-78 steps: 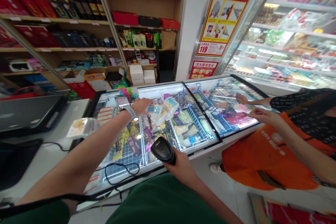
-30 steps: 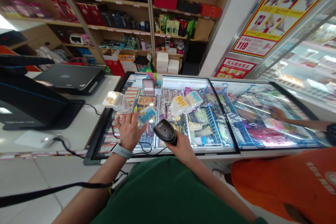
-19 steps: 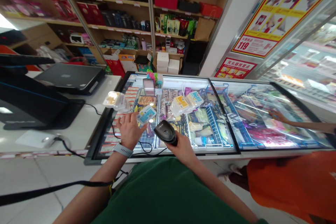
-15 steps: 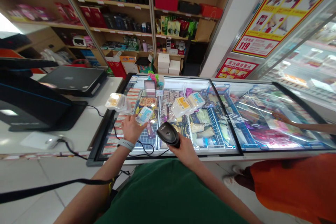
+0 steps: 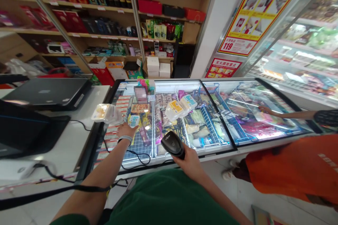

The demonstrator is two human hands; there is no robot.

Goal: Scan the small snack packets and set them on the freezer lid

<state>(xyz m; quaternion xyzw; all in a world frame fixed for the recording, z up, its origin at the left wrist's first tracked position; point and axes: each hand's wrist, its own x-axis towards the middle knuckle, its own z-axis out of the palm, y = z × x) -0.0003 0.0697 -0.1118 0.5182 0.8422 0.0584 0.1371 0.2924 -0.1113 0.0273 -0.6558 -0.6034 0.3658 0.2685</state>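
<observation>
My left hand (image 5: 125,130), with a light band on the wrist, is closed on a clear plastic food box (image 5: 133,121) with a blue label, above the freezer's glass top. In my right hand (image 5: 190,161) is a black barcode scanner (image 5: 173,143), its head pointing up and to the left. Just left of my left hand, clear boxes with an orange-labelled one (image 5: 101,112) sit at the freezer's left edge. Farther right on the glass lie more clear boxes, one with a yellow label (image 5: 175,107) and one with a blue label (image 5: 189,101).
The chest freezer (image 5: 220,121) holds packaged food in wire baskets. A black cable (image 5: 137,161) crosses its front. On the left counter (image 5: 92,103) stands dark equipment (image 5: 47,95). At the right, a person in orange (image 5: 287,168) reaches an arm over the freezer.
My left hand has carried the blue-labelled box leftward and slightly away from the scanner, towards the orange-labelled boxes. The scanner stays in my right hand. The view has turned somewhat to the right.
</observation>
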